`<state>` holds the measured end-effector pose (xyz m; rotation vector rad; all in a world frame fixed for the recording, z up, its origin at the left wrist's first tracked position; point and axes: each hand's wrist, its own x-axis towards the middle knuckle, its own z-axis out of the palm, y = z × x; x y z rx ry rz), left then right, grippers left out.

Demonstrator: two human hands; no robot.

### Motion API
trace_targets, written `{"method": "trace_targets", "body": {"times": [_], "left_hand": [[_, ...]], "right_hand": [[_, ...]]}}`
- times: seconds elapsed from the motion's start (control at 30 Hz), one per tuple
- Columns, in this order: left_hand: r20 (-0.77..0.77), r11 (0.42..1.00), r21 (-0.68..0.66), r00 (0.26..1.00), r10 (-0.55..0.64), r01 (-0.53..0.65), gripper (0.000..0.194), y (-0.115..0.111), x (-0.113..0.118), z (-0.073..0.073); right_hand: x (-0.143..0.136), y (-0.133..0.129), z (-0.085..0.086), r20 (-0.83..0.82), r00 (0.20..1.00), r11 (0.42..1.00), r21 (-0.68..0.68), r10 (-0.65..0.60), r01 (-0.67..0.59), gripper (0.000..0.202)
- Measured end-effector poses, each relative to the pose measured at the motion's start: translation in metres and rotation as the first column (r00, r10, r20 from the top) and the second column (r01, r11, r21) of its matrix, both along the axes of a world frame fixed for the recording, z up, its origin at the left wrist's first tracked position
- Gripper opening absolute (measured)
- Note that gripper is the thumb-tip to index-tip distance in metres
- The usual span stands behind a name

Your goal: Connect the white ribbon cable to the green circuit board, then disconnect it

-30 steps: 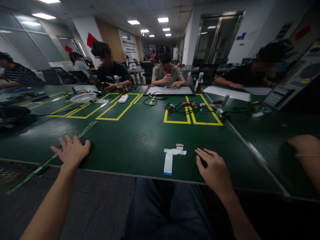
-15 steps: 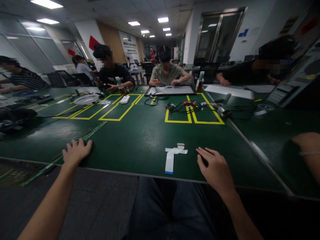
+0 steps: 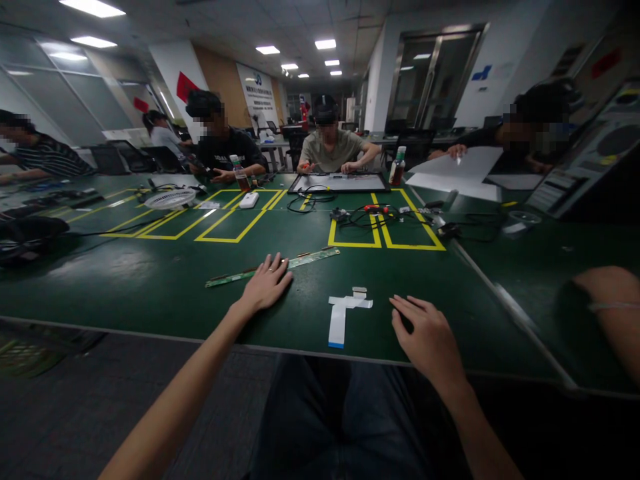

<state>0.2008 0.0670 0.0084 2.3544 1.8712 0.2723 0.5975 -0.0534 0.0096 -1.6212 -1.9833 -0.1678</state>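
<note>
My left hand (image 3: 266,285) lies over a long, narrow green circuit board (image 3: 313,258), palm down with its fingers spread. The board rests at a slant on the table, its middle hidden beneath my fingers. To the right of that hand is a white flat ribbon cable (image 3: 339,323) with a blue end and a short crosswise arm, lying on the table. A small pale connector (image 3: 359,291) sits at its upper end. My right hand (image 3: 425,333) rests just right of the cable, not touching it, fingers loosely extended and holding nothing.
Yellow tape outlines (image 3: 355,245) mark the green table (image 3: 150,280). Black cables (image 3: 370,217), a white box (image 3: 249,200), a fan guard (image 3: 173,199) and bottles (image 3: 397,167) stand farther back. Several people sit around; one lifts a white sheet (image 3: 465,165). A person's arm (image 3: 610,300) is at right.
My left hand and the green circuit board have moved right, away from the table's left front edge to its middle. My right hand is nearly still. Across the table, a person has raised a white sheet.
</note>
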Motion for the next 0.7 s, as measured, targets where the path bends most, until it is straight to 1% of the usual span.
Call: {"method": "trace_targets", "body": {"times": [0.07,0.17,0.27,0.33,0.4,0.47,0.5,0.6,0.67,0.7], "left_hand": [[0.017,0.993,-0.005,0.993,-0.117,0.117,0.076,0.002,0.032,0.003],[0.025,0.971,-0.001,0.971,-0.239,0.239,0.073,-0.001,0.074,0.009],[0.048,0.940,-0.018,0.940,-0.339,0.340,0.070,-0.004,0.105,0.013],[0.071,0.912,-0.013,0.910,-0.408,0.410,0.069,-0.005,0.118,0.015],[0.092,0.882,0.020,0.877,-0.471,0.472,0.067,-0.007,0.125,0.017],[0.113,0.870,0.078,0.862,-0.494,0.488,0.065,-0.010,0.125,0.018],[0.119,0.875,0.112,0.868,-0.482,0.471,0.063,-0.011,0.123,0.018],[0.102,0.909,0.194,0.914,-0.393,0.369,0.059,-0.016,0.114,0.017],[0.075,0.922,0.195,0.932,-0.354,0.334,0.057,-0.019,0.107,0.016],[0.065,0.925,0.180,0.934,-0.351,0.335,0.057,-0.020,0.104,0.015]], "right_hand": [[0.000,0.000,0.000,-0.006,1.000,1.000,-0.004,-0.001,0.001,0.034],[0.001,0.000,-0.001,-0.014,1.000,1.000,-0.003,0.001,-0.001,0.034],[0.002,0.002,-0.004,-0.020,1.000,1.000,0.006,0.005,-0.005,0.034],[0.003,0.002,-0.005,-0.020,1.000,1.000,0.013,0.003,-0.003,0.034],[0.003,0.003,-0.006,-0.018,1.000,1.000,0.019,0.001,-0.001,0.034],[0.003,0.003,-0.006,-0.016,1.000,1.000,0.023,0.003,-0.003,0.034],[0.003,0.003,-0.006,-0.016,1.000,1.000,0.025,0.005,-0.005,0.034],[0.003,0.002,-0.006,-0.016,1.000,1.000,0.028,0.007,-0.007,0.034],[0.003,0.002,-0.006,-0.014,1.000,1.000,0.025,0.006,-0.006,0.034],[0.003,0.002,-0.006,-0.013,1.000,1.000,0.024,0.005,-0.005,0.034]]}}
